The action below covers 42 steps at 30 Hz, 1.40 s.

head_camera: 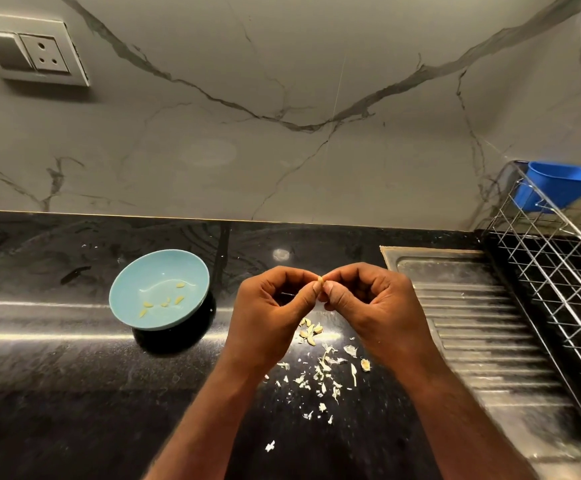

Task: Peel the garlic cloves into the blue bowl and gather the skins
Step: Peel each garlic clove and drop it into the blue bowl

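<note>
Tiny pale garlic clove [320,279] is pinched between curled left hand [268,306] and right hand [375,303], right of the blue bowl [157,271].

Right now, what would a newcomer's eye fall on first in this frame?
The two hands meet at centre, left hand and right hand pinching one garlic clove between them. To their left stands the blue bowl with a few peeled cloves; pale skins lie scattered on the black counter between the forearms.
</note>
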Tool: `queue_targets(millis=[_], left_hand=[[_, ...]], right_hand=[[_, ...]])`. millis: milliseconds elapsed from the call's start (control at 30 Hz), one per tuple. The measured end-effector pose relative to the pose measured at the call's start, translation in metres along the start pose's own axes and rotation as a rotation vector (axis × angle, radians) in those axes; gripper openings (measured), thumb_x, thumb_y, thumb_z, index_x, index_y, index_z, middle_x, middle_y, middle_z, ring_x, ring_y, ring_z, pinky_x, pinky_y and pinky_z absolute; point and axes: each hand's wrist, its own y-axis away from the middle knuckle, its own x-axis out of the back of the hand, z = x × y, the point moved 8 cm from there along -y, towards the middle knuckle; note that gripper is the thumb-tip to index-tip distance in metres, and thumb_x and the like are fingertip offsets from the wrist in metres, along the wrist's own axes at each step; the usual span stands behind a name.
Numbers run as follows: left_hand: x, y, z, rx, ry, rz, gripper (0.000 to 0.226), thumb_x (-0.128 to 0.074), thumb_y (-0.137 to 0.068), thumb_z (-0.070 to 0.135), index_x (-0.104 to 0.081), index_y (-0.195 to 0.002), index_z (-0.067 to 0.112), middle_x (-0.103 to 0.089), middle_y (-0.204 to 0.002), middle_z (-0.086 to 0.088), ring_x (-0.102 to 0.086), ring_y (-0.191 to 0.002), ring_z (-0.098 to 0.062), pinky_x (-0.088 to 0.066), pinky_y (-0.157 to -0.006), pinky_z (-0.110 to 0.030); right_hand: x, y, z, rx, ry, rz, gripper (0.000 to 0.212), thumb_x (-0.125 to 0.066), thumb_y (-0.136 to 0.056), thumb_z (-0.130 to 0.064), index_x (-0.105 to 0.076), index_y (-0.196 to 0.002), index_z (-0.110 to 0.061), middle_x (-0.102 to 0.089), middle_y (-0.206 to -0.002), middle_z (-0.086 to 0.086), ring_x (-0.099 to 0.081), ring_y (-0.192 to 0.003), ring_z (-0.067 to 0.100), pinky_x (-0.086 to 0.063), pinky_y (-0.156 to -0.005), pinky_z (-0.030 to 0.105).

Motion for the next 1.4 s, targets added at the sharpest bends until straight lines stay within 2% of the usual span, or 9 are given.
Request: queue_targets(millis=[100, 233, 467, 600, 733, 867, 967, 1233, 1400], left_hand=[[0.001, 0.001, 0.013, -0.226, -0.271, 0.012, 0.008, -0.073, -0.086, 0.022, -0.073, -0.094, 0.018, -0.07, -0.086, 0.01, -0.068, -0.081, -0.006, -0.054, -0.072, -0.016], [-0.003, 0.005, 0.027, -0.415, -0.402, 0.046, 0.019, -0.067, -0.087, 0.021, -0.075, -0.097, 0.008, -0.068, -0.092, 0.009, -0.066, -0.085, -0.004, -0.051, -0.075, -0.008], [-0.005, 0.008, 0.031, -0.481, -0.396, 0.049, 0.024, -0.062, -0.088, 0.024, -0.076, -0.098, 0.006, -0.072, -0.091, 0.002, -0.067, -0.085, -0.004, -0.052, -0.075, -0.01], [-0.005, 0.007, 0.029, -0.454, -0.361, 0.057, 0.022, -0.064, -0.088, 0.024, -0.075, -0.099, 0.009, -0.071, -0.091, 0.006, -0.067, -0.084, -0.002, -0.051, -0.075, -0.01], [-0.004, 0.005, 0.024, -0.376, -0.27, 0.042, 0.016, -0.064, -0.088, 0.026, -0.072, -0.101, 0.019, -0.069, -0.091, 0.014, -0.068, -0.085, -0.002, -0.054, -0.074, -0.016], [-0.004, 0.005, 0.022, -0.32, -0.209, 0.027, 0.013, -0.064, -0.089, 0.026, -0.068, -0.101, 0.027, -0.069, -0.089, 0.015, -0.069, -0.085, -0.005, -0.055, -0.074, -0.017], [-0.004, 0.005, 0.015, -0.229, -0.114, 0.044, 0.016, -0.068, -0.088, 0.026, -0.067, -0.103, 0.032, -0.073, -0.091, 0.011, -0.071, -0.086, -0.008, -0.058, -0.076, -0.023], [-0.005, 0.007, 0.01, -0.126, -0.023, 0.049, 0.014, -0.069, -0.086, 0.023, -0.07, -0.1, 0.026, -0.074, -0.094, 0.011, -0.072, -0.085, -0.006, -0.056, -0.075, -0.017], [-0.008, 0.005, -0.004, 0.034, 0.163, 0.042, 0.018, -0.067, -0.084, 0.021, -0.072, -0.098, 0.012, -0.077, -0.088, -0.001, -0.074, -0.082, -0.018, -0.058, -0.075, -0.025]], right_hand=[[0.0, -0.002, 0.002, -0.011, 0.009, 0.006, 0.004, -0.073, -0.087, -0.019, -0.074, -0.089, -0.015, -0.074, -0.077, -0.001, -0.071, -0.071, 0.011, -0.06, -0.068, 0.027], [0.001, -0.005, 0.004, -0.048, -0.015, 0.01, 0.005, -0.072, -0.088, -0.018, -0.073, -0.086, -0.013, -0.073, -0.075, 0.001, -0.071, -0.069, 0.015, -0.059, -0.065, 0.026], [0.001, -0.005, 0.005, -0.08, -0.173, -0.008, 0.005, -0.07, -0.087, -0.011, -0.072, -0.083, -0.01, -0.073, -0.075, 0.009, -0.072, -0.07, 0.023, -0.06, -0.066, 0.031], [0.001, -0.004, 0.004, -0.073, -0.201, 0.022, 0.005, -0.072, -0.085, -0.015, -0.072, -0.082, -0.012, -0.073, -0.076, 0.009, -0.073, -0.07, 0.024, -0.06, -0.066, 0.032], [-0.001, -0.003, 0.001, -0.069, -0.228, 0.027, 0.021, -0.069, -0.078, -0.032, -0.072, -0.083, -0.012, -0.074, -0.076, 0.009, -0.072, -0.07, 0.023, -0.059, -0.063, 0.029], [-0.001, -0.004, 0.005, -0.081, -0.239, 0.033, 0.01, -0.069, -0.086, -0.017, -0.071, -0.085, -0.008, -0.073, -0.074, 0.01, -0.071, -0.068, 0.022, -0.056, -0.061, 0.028], [-0.002, -0.003, 0.004, -0.077, -0.258, 0.048, 0.017, -0.075, -0.084, -0.024, -0.07, -0.084, -0.007, -0.072, -0.072, 0.007, -0.07, -0.065, 0.019, -0.055, -0.059, 0.028], [-0.005, -0.001, 0.006, -0.07, -0.184, 0.065, 0.007, -0.067, -0.09, -0.013, -0.068, -0.083, -0.011, -0.071, -0.069, 0.001, -0.069, -0.063, 0.013, -0.056, -0.059, 0.025], [-0.005, -0.001, 0.004, -0.074, -0.213, 0.069, 0.017, -0.07, -0.084, -0.029, -0.068, -0.083, -0.012, -0.071, -0.072, 0.004, -0.069, -0.064, 0.015, -0.056, -0.058, 0.026]])
